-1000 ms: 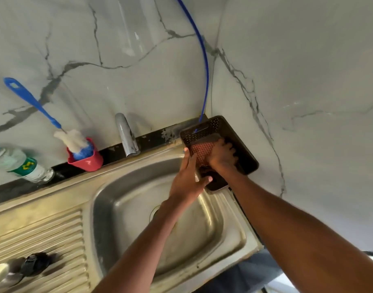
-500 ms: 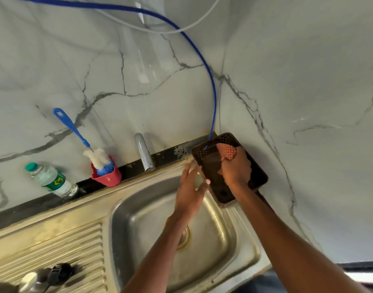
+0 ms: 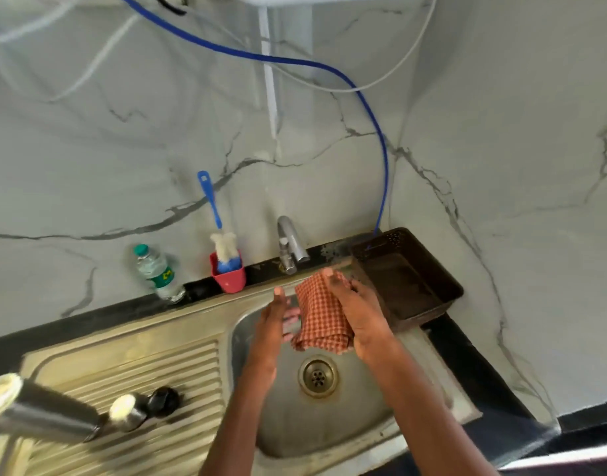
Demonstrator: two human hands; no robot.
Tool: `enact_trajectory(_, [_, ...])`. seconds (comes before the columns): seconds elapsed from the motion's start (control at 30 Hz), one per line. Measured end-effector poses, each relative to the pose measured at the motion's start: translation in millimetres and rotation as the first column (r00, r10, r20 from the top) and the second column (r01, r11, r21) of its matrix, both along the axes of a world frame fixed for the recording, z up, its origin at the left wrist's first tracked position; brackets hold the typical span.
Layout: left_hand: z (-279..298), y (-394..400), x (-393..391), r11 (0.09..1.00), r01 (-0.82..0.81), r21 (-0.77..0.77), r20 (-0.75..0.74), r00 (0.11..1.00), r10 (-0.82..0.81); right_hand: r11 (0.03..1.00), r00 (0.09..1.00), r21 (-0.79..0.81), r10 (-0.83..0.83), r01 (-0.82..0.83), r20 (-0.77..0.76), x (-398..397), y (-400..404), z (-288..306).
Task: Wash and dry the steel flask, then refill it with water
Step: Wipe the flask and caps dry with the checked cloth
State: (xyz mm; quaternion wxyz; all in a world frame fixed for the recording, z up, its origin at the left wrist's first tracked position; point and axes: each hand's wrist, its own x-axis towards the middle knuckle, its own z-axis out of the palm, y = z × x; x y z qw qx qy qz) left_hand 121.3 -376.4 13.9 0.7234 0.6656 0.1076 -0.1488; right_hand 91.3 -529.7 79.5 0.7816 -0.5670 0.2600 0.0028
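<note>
The steel flask (image 3: 44, 412) lies on the ribbed drainboard (image 3: 130, 365) at the lower left, blurred, apart from both hands. Beside it sit a small steel cap (image 3: 126, 412) and a black lid (image 3: 162, 401). Over the sink basin (image 3: 360, 417), my right hand (image 3: 362, 314) holds an orange checked cloth (image 3: 321, 317), which hangs down under its palm. My left hand (image 3: 272, 328) is at the cloth's left edge, thumb up, fingertips touching the fabric.
A steel tap (image 3: 291, 245) stands behind the basin. A brown plastic basket (image 3: 436, 269) sits in the right corner, where a blue hose (image 3: 382, 166) comes down. A red holder with a blue brush (image 3: 228, 273) and a water bottle (image 3: 156, 273) stand against the wall.
My right hand lifted the cloth out of the brown basket and brought it left over the basin. My left hand came against it. The view moved down and left, showing the flask.
</note>
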Motion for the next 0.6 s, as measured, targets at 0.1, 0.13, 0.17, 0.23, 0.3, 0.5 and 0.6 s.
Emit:
enact_trajectory(0.1, [0,44,-10,0.982,0.056,-0.179,-0.14,0.987,-0.082,0.998,0.997,0.04,0.049,-0.047,-0.053,-5,37,-9])
enact_trajectory(0.13, [0,56,-15,0.977,0.047,-0.21,-0.125,0.989,-0.074,0.997,0.996,0.046,0.063,-0.06,-0.063,-5,47,-15])
enact_trajectory(0.17, [2,65,-18,0.974,0.032,-0.226,-0.102,0.993,-0.057,0.996,0.995,0.062,0.07,-0.066,-0.07,-5,56,-17])
enact_trajectory(0.23, [4,84,-24,0.968,-0.018,-0.252,-0.073,0.997,-0.001,0.997,0.994,0.03,0.08,-0.078,-0.079,-4,70,-22])
enact_trajectory(0.3, [8,100,-25,0.963,-0.051,-0.265,-0.042,0.998,0.041,0.995,0.992,-0.032,0.097,-0.1,-0.078,-2,80,-24])
enact_trajectory(0.5, [7,138,-24,0.981,-0.052,-0.189,0.071,0.995,0.067,0.969,0.976,-0.119,0.218,-0.218,-0.017,-13,109,-23])
enact_trajectory(0.6, [3,149,-24,0.992,-0.074,-0.102,0.146,0.985,0.089,0.944,0.951,-0.113,0.306,-0.309,-0.044,-21,116,-25])
